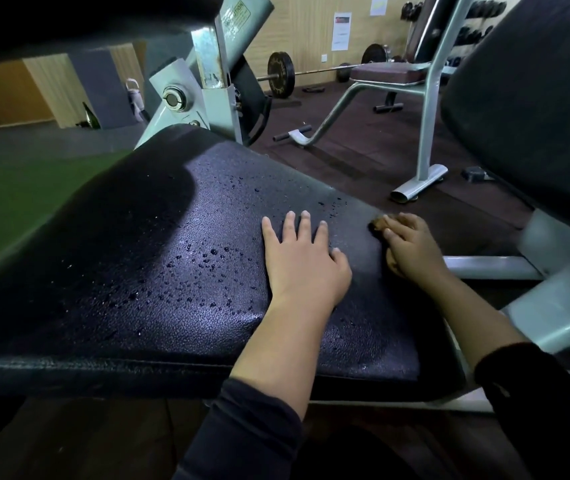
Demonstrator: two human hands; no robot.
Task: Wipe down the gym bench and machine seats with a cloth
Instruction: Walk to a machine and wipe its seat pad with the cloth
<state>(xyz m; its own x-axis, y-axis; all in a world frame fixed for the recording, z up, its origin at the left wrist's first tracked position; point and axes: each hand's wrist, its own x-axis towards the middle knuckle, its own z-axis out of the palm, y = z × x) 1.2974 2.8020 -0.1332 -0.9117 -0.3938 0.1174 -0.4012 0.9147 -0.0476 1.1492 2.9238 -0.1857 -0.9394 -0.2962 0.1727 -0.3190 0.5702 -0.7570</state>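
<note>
The seat (159, 258), a black textured pad, filled the middle of the view and was beaded with water drops (207, 261) across its centre and far right part. The left hand (302, 261) lay flat on the pad to the right of centre, fingers straight and spread, palm down, grasping nothing. The right hand (406, 247) sat just beside it at the pad's right edge, fingers curled round a small brown cloth (377, 224), of which only a bunched bit showed at the fingertips. The cloth touched the pad near its right edge, just below a few drops. Both forearms came in from the near side, with dark sleeves (256, 427) pushed up below the wrists.

A second black pad (533, 98) stood tilted at the far right, on a grey frame (553, 306). Behind the seat rose a grey metal post (212, 64) with a pivot bolt. Farther off on the dark floor stood a bench (391, 72) with a brown top on pale legs, and a barbell (280, 77) with black plates lay along the wooden wall. A dumbbell rack (477, 26) showed at the far right. Green turf (10, 188) lay at the left.
</note>
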